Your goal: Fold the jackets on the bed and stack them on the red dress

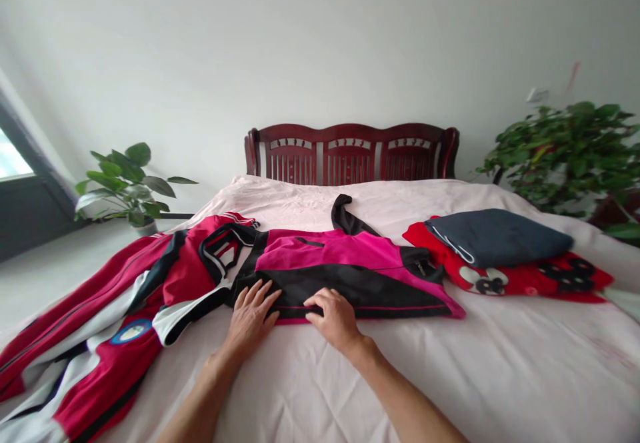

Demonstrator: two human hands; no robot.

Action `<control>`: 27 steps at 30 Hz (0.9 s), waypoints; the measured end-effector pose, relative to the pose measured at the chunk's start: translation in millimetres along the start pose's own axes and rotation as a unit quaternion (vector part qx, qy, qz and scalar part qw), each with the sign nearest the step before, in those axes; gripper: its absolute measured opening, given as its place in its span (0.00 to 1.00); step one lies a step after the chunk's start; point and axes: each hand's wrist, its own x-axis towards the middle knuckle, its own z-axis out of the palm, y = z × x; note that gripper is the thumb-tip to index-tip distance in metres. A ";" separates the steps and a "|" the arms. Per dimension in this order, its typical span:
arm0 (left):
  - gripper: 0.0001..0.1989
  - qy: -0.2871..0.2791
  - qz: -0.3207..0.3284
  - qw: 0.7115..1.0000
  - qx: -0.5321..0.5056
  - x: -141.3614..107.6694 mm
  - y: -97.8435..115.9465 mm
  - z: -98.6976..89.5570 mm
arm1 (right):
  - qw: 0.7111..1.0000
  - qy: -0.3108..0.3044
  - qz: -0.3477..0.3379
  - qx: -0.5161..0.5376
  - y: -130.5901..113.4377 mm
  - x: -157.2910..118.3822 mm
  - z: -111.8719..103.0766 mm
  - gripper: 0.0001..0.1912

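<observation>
A magenta and black jacket (330, 250) lies on its side on the bed, folded lengthwise, with its collar toward the right. One black sleeve (350, 220) sticks out past its far edge. My left hand (254, 310) rests flat on the black part near the hem, fingers spread. To its right, my right hand (334, 318) touches the near edge of the jacket with fingers bent, thumb and forefinger apart. Neither hand is gripping the cloth.
Red, white and black sportswear (125, 296) lies loosely at the left, touching the jacket's hem. At the right, folded dark grey clothing (500, 236) sits on a red garment with cartoon figures (530, 280). Behind are a wooden headboard (350, 153) and potted plants (125, 176) on both sides.
</observation>
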 end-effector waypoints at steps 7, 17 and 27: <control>0.22 0.002 -0.002 1.000 -0.003 1.2 1.0 -1.0 | 1.000 0.001 -0.010 -0.004 10.7 -6.1 2.9 0.09; 0.22 0.010 0.001 1.000 0.015 0.5 -1.9 3.4 | 0.992 0.083 0.002 0.095 17.6 -6.5 12.4 0.08; 0.22 0.018 0.004 1.000 0.017 0.4 -4.9 6.6 | 0.976 0.074 -0.183 0.089 -20.0 -35.7 -1.6 0.15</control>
